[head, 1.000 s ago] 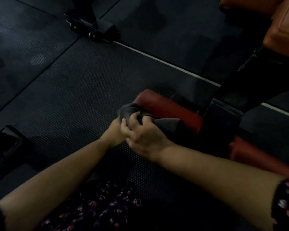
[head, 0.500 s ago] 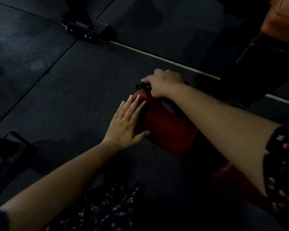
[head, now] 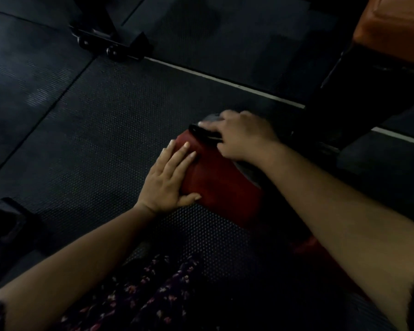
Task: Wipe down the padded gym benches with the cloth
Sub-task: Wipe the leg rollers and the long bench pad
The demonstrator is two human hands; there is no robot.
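On the red pad [head: 222, 185], which runs away up-left: left hand [head: 170, 177] flat, empty; right hand [head: 243, 134] nearer the far end, pressing the cloth [head: 210, 117] (grip unclear).

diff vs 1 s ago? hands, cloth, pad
Both hands had bunched the cloth together on the red pad. The right hand carried it to the pad's far end; the left hand let go and lies flat on the pad's side. The pad stayed put.

Red padded roller [head: 215, 185]; grey cloth [head: 212, 118] behind.
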